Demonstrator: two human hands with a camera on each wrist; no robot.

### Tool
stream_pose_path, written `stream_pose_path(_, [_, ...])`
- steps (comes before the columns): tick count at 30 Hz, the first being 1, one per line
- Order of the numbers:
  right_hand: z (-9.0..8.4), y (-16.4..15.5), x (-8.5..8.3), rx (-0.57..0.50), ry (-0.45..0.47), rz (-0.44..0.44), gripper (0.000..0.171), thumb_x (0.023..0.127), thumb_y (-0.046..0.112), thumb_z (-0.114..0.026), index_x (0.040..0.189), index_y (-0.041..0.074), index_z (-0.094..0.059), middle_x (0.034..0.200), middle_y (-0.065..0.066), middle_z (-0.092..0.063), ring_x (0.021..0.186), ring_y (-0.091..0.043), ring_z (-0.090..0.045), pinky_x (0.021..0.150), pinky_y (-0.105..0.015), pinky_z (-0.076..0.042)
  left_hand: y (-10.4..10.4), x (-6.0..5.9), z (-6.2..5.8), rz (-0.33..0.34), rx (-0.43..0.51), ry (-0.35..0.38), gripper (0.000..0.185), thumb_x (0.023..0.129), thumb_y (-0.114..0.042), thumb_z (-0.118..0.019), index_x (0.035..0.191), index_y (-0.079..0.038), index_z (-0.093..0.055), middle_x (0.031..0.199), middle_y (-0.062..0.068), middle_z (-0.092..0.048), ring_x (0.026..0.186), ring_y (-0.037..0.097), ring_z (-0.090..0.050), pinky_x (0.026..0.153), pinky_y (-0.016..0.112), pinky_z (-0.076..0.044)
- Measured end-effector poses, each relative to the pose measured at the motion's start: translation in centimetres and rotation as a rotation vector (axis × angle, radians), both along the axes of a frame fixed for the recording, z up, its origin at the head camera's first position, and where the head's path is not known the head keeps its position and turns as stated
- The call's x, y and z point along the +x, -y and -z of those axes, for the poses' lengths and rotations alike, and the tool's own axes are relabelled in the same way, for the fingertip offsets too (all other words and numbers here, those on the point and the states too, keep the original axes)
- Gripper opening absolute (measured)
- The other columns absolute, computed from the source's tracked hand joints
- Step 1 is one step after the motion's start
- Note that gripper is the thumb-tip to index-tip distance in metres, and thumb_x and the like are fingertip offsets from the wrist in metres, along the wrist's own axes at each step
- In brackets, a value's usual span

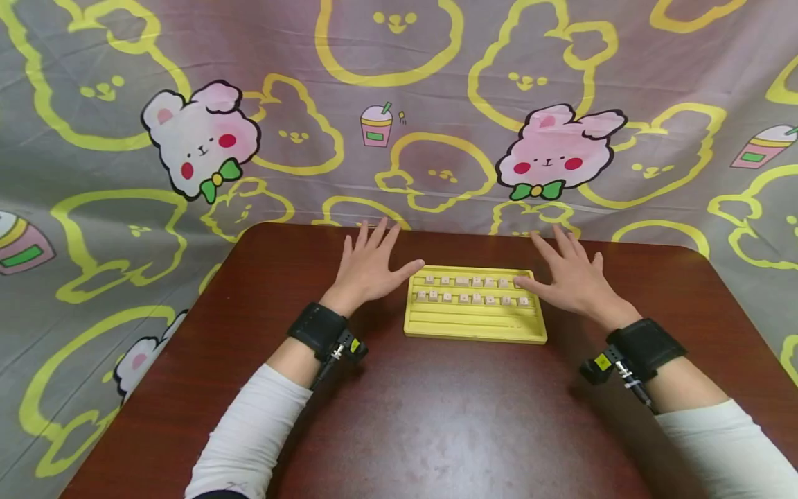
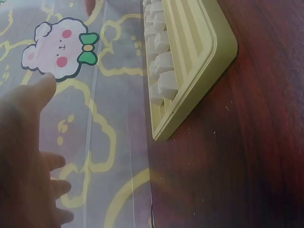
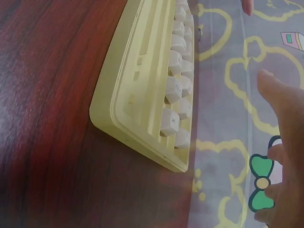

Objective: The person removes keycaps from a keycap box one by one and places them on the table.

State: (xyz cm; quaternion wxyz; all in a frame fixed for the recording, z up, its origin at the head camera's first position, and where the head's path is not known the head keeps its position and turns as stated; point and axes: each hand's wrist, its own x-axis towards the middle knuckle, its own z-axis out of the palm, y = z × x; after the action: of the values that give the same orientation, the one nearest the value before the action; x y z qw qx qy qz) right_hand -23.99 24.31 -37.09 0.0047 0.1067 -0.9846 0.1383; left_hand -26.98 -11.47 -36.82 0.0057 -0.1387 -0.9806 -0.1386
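A yellow ridged tray (image 1: 474, 333) lies on the dark wooden table, bearing two rows of small white keycaps (image 1: 464, 299). Its near ridges hold none. My left hand (image 1: 368, 267) hovers at the tray's left side, fingers spread and straight, thumb toward the tray's upper left corner. On the other side my right hand (image 1: 573, 277) is spread the same way, its thumb overlapping the tray's upper right corner in the head view. Both hands hold nothing. In the right wrist view one keycap (image 3: 169, 122) bears an X-like mark; most other markings are too small to read.
The brown table (image 1: 461, 416) has rounded far corners. Behind it hangs a cloth (image 1: 430, 104) printed with yellow outlines and white rabbits, also along the left side. Each wrist wears a black strap (image 1: 318, 331) with a small camera.
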Motion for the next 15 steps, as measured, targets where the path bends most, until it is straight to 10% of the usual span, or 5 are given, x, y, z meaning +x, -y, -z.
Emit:
stream_pose_path(9, [-0.1, -0.8, 1.4, -0.029, 0.007, -0.076, 0.085, 0.090, 0.052, -0.066, 0.153, 0.007, -0.033, 0.156, -0.026, -0.034, 0.141, -0.048, -0.032, 0.109, -0.073, -0.031, 1.3, 0.0, -0.1, 0.035, 0.211, 0.084, 0.073, 0.101, -0.053, -0.046, 0.155, -0.008, -0.029, 0.159, 0.014, -0.036, 0.149, 0.034, -0.029, 0.123, 0.050, -0.028])
stream_pose_path(15, [0.6, -1.3, 2.6, -0.108, 0.040, -0.091, 0.070, 0.091, 0.039, -0.069, 0.144, 0.000, -0.044, 0.139, -0.025, -0.054, 0.125, -0.040, -0.052, 0.102, -0.061, -0.048, 1.4, -0.1, 1.2, 0.018, 0.275, 0.136, 0.056, 0.102, -0.040, -0.053, 0.144, -0.003, -0.048, 0.127, 0.016, -0.065, 0.117, 0.030, -0.060, 0.099, 0.044, -0.052])
